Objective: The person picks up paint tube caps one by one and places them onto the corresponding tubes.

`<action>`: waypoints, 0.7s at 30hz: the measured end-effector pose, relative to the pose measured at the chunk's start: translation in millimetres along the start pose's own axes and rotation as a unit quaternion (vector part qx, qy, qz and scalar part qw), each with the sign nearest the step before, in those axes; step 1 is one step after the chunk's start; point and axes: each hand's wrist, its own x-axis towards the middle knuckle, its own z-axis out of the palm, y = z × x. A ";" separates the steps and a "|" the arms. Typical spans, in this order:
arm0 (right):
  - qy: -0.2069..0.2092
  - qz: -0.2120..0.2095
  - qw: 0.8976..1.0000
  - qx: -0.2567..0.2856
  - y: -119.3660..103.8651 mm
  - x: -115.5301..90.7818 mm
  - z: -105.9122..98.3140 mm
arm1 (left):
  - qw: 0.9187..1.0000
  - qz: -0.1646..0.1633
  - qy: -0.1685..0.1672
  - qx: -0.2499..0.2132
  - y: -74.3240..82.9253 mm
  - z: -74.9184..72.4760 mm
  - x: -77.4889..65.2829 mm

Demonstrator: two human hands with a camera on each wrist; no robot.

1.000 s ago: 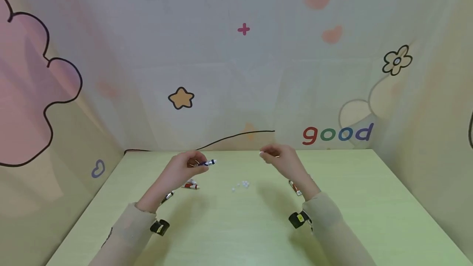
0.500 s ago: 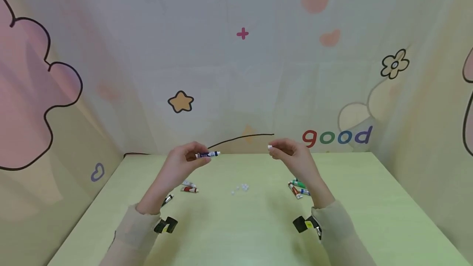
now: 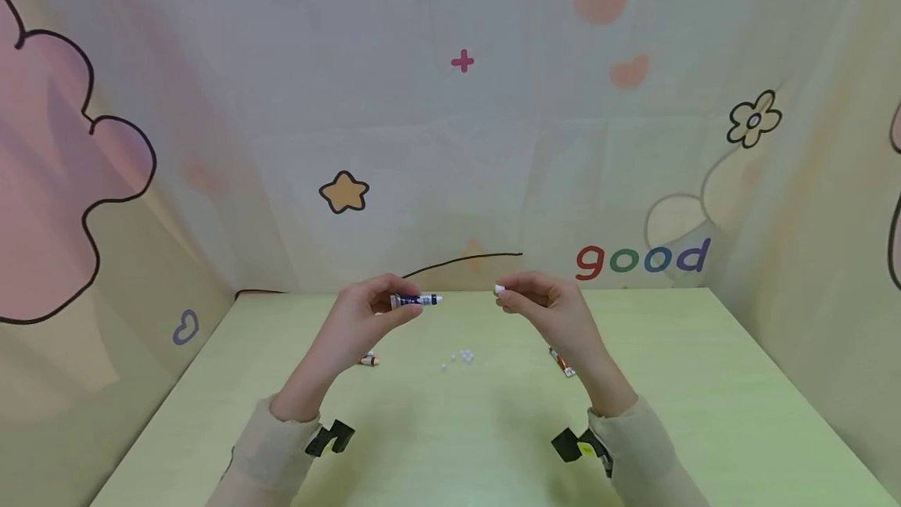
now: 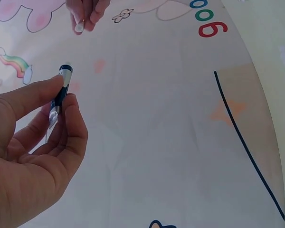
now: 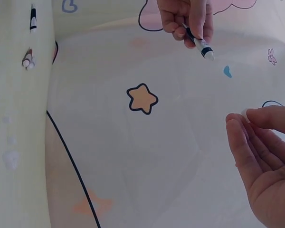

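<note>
My left hand (image 3: pixel 367 311) pinches a small dark blue paint tube (image 3: pixel 414 300) between thumb and fingers, above the table's far edge in the head view. The tube lies nearly level there, its white tip facing my right hand. In the left wrist view the blue-and-white tube (image 4: pixel 61 92) slants upward from the fingers. My right hand (image 3: pixel 556 307) pinches a small white cap (image 3: pixel 500 289) by its fingertips, level with the tube and a short gap away. Fingers mostly cover this cap (image 5: pixel 245 114) in the right wrist view.
Several small white caps (image 3: pixel 466 356) lie mid-table. A red paint tube (image 3: pixel 369 361) lies left of them, partly behind my left wrist, and another red tube (image 3: pixel 561 363) lies at right. A black-banded tube (image 5: pixel 33 20) shows in the right wrist view. A printed curtain (image 3: pixel 450 139) hangs behind.
My left hand has risen and moved right with the paint tube. My right hand, after shifting right, has come back left with the cap. My right arm now covers the green and blue tubes.
</note>
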 end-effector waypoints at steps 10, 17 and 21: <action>-0.026 -0.029 0.999 0.015 -10.6 -13.9 15.6 | 1.000 -0.001 -0.014 -0.019 9.4 6.5 -6.7; -0.041 -0.029 0.998 0.031 -11.6 -19.1 24.8 | 0.999 0.014 -0.020 -0.029 14.5 12.4 -9.7; -0.044 -0.027 0.998 0.031 -12.0 -21.2 28.4 | 0.998 0.036 -0.028 -0.036 16.5 16.5 -11.5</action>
